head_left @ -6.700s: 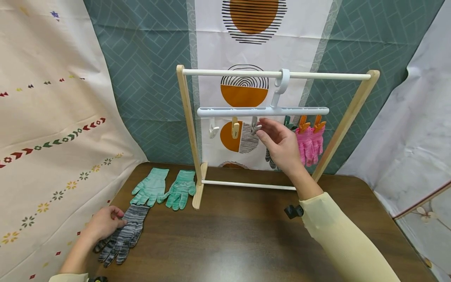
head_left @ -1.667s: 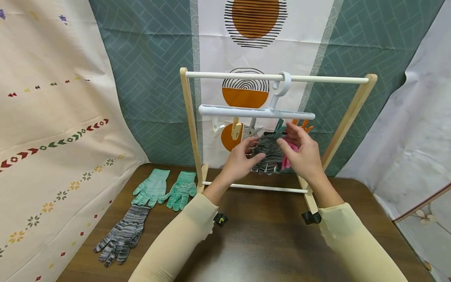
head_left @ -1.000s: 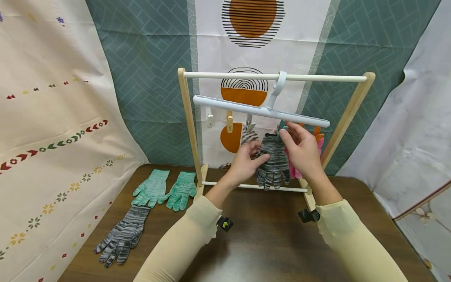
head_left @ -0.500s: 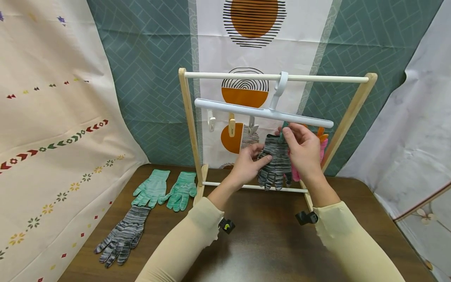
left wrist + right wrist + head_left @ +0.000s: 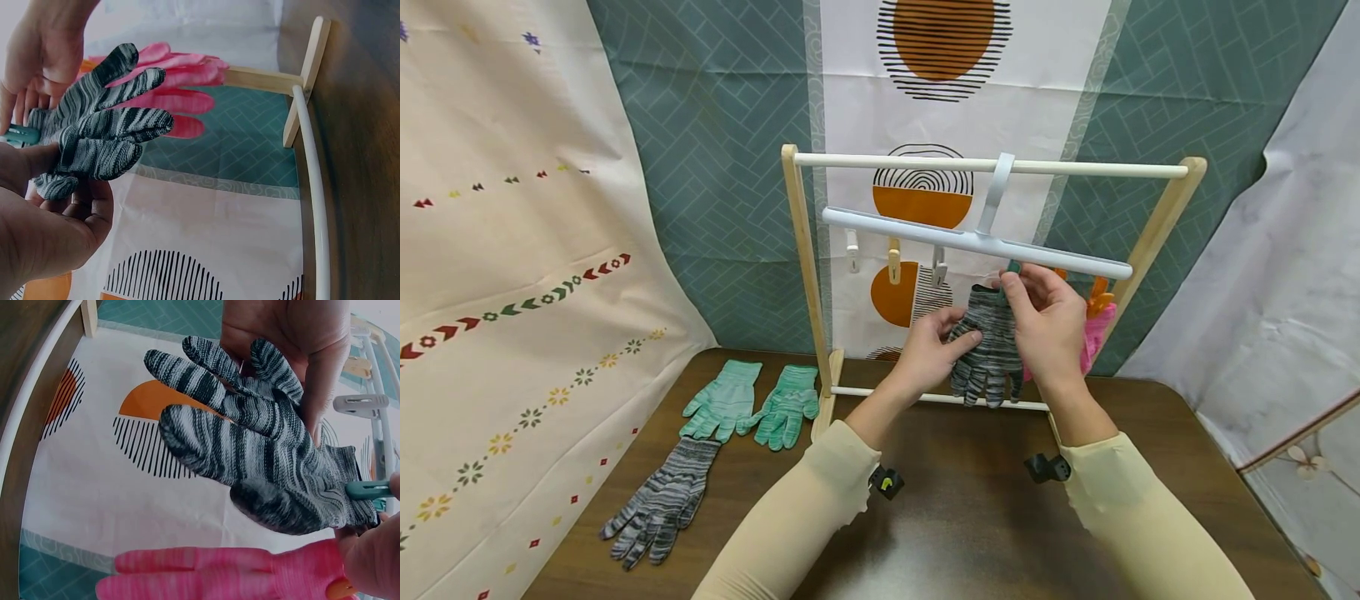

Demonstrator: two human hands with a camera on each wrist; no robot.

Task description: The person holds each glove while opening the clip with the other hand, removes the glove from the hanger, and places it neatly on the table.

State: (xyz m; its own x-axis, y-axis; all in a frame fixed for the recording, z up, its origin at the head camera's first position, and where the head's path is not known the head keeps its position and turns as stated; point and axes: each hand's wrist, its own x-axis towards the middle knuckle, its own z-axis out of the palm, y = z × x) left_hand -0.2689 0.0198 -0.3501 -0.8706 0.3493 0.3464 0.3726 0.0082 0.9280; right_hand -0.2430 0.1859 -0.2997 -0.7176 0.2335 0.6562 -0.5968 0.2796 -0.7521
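A grey-and-black striped knit glove (image 5: 987,350) hangs fingers down from the white hanger (image 5: 917,232) by a dark green clothespin (image 5: 369,490) at its cuff. My left hand (image 5: 925,350) pinches the glove's side between thumb and fingers. My right hand (image 5: 1051,325) grips the clothespin at the cuff, thumb in front; in the right wrist view the clothespin's end meets my thumb. The hanger hooks over the white rod (image 5: 1075,167) of a wooden rack and tilts down to the right. Just behind my right hand hang pink gloves (image 5: 212,575) on orange clothespins (image 5: 1101,296).
White (image 5: 852,251), cream (image 5: 894,262) and grey clothespins (image 5: 939,267) hang from the hanger's left half, holding nothing. On the table (image 5: 940,517), at left, lie two mint-green gloves (image 5: 722,398) and another grey striped glove (image 5: 666,496). The rack's lower bar (image 5: 880,392) runs behind my hands.
My left hand left the striped glove on the table and my right hand left the grey clothespin; both came to the hanging glove. Since then the hanger has tilted down rightward and shifted slightly right.
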